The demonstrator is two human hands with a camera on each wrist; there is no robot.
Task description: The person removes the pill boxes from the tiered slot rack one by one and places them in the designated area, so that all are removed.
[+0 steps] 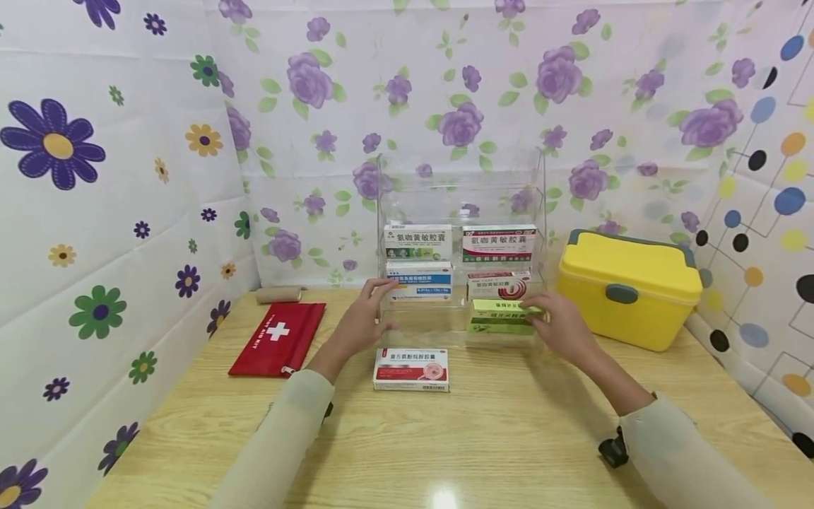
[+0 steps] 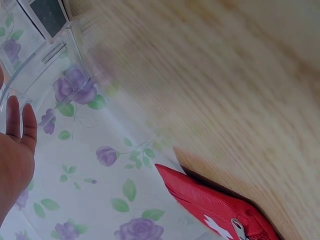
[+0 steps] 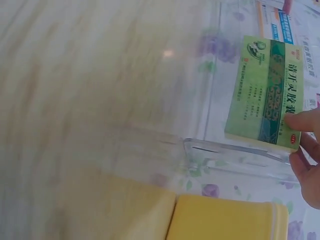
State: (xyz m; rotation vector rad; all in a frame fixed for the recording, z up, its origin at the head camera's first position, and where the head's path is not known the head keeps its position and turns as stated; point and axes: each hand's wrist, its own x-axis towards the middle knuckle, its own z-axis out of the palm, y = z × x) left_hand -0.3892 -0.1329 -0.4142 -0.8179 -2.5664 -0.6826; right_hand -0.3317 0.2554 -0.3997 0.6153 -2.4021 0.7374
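My right hand (image 1: 559, 325) pinches the right end of a green medicine box (image 1: 499, 318) at the lowest tier of a clear acrylic rack (image 1: 425, 322). In the right wrist view, the thumb and fingers hold the edge of that green box (image 3: 265, 95). My left hand (image 1: 362, 322) is against the rack's left side, beside a blue-and-white medicine box (image 1: 420, 276). Two of its fingers (image 2: 13, 117) show nearly straight along the clear plastic in the left wrist view. A red-and-white medicine box (image 1: 410, 369) lies flat on the table in front of the rack.
Higher tiers carry a green-and-white box (image 1: 417, 242), a red-and-white box (image 1: 499, 244) and another with a red swirl (image 1: 499, 286). A yellow lidded case (image 1: 626, 290) stands right of the rack. Left lie a red first aid pouch (image 1: 278, 338) and a beige roll (image 1: 278, 295).
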